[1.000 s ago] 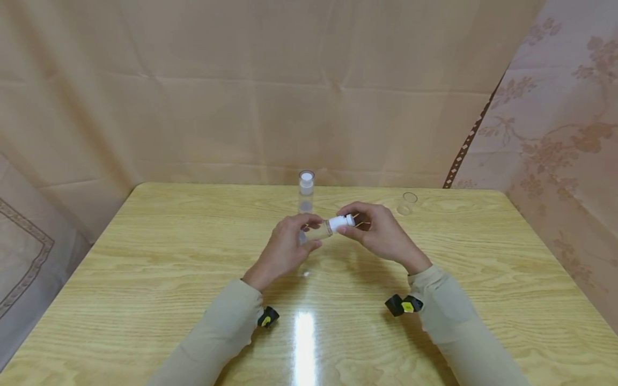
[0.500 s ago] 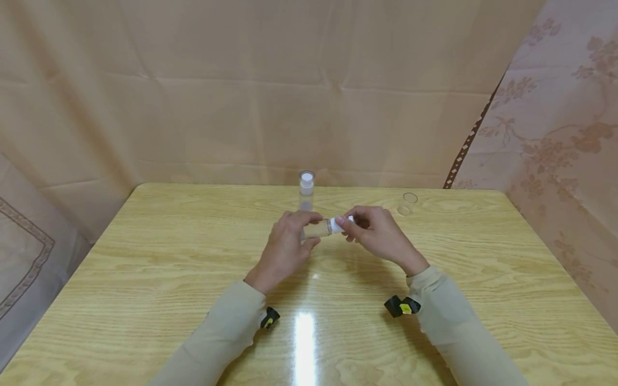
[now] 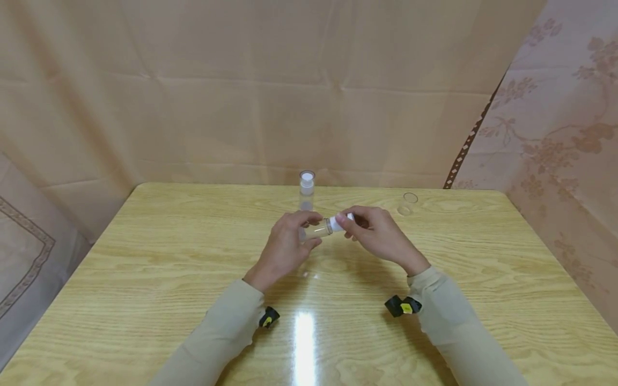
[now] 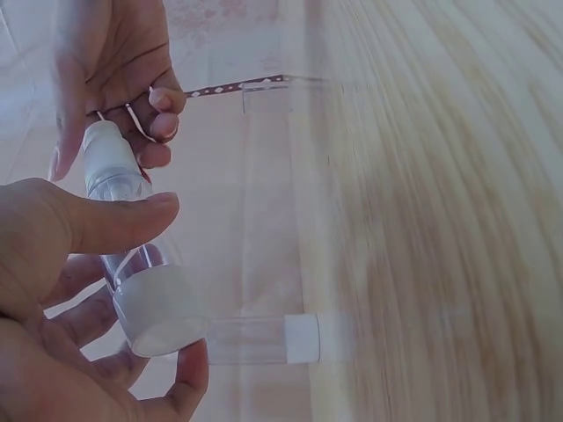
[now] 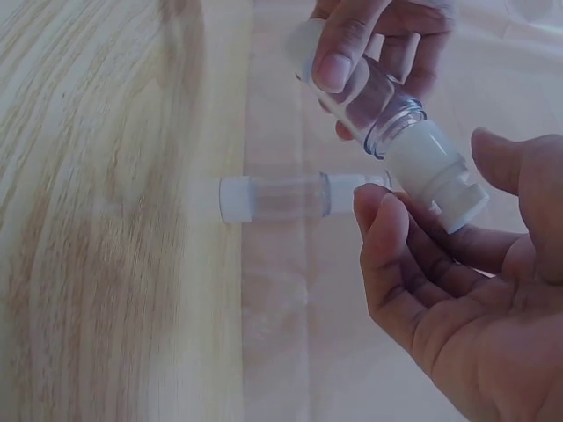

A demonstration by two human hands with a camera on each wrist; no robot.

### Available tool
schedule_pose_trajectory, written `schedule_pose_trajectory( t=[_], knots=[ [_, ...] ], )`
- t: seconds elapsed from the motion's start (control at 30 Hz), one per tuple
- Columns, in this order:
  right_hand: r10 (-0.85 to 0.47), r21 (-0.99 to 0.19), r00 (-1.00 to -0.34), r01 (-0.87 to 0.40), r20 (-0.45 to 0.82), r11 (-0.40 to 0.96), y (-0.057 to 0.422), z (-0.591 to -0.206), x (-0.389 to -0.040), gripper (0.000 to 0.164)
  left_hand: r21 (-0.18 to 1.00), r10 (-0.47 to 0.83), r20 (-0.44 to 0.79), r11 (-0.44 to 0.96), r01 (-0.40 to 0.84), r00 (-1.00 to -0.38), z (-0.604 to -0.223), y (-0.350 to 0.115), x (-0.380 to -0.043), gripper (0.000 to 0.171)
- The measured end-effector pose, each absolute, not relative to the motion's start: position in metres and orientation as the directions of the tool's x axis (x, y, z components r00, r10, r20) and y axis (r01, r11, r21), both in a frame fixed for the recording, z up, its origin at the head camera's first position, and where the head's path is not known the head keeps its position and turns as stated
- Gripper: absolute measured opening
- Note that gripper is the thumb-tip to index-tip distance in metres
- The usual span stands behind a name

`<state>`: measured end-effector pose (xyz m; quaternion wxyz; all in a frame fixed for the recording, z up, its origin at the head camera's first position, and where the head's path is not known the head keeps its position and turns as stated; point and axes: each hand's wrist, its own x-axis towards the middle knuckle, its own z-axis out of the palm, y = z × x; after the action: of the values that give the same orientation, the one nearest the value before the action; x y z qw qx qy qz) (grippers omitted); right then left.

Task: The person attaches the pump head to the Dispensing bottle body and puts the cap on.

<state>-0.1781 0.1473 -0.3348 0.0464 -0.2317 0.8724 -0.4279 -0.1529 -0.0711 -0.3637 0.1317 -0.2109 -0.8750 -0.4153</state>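
Above the middle of the table, a small clear pump bottle (image 3: 318,230) lies tilted between the two hands, its white pump top (image 3: 338,222) pointing right. My left hand (image 3: 287,238) grips the clear body, thumb on one side and fingers on the other; its white base (image 4: 163,312) shows in the left wrist view. My right hand (image 3: 379,233) is at the pump top, fingers curled about it and thumb over it in the head view. The right wrist view shows the thumb slightly off the pump top. Fingers partly hide the pump.
A second clear bottle (image 3: 306,193) with a white pump stands upright behind the hands, near the back edge of the wooden table (image 3: 193,257). A clear cap (image 3: 407,205) stands at the back right. Beige cloth (image 3: 289,107) hangs behind the table.
My right hand has turned about the pump top, its thumb moving from the pump's near side to over it. The left hand and the bottle have barely moved.
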Motion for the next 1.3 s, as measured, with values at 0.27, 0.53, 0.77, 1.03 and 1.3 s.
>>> schedule_pose_trajectory(
  t=[0.27,0.53,0.77,1.03,1.3],
  knots=[
    [-0.483,-0.763,-0.861,-0.419,0.161,0.492,0.1506,-0.3334,-0.1792,0.042,0.724,0.25,0.372,0.525,0.448,-0.894,-0.3619,-0.0712,-0.1538,0.04],
    [-0.514,-0.775,-0.829,-0.47,0.221,0.423,0.1517,-0.3348,-0.1799,0.035,0.748,0.244,0.354,0.506,0.43,-0.903,-0.3611,-0.0712,-0.1546,0.04],
    [-0.51,-0.76,-0.833,-0.471,0.216,0.448,0.1509,-0.3344,-0.1796,0.028,0.731,0.247,0.36,0.524,0.436,-0.9,-0.3614,-0.0707,-0.1538,0.04],
    [-0.465,-0.727,-0.869,-0.43,0.171,0.535,0.1473,-0.3332,-0.1784,0.027,0.715,0.25,0.38,0.531,0.454,-0.89,-0.3592,-0.0703,-0.152,0.039],
    [-0.442,-0.72,-0.886,-0.397,0.139,0.569,0.1474,-0.3305,-0.1766,0.032,0.711,0.251,0.388,0.53,0.462,-0.887,-0.3592,-0.0705,-0.1523,0.039]
  ],
)
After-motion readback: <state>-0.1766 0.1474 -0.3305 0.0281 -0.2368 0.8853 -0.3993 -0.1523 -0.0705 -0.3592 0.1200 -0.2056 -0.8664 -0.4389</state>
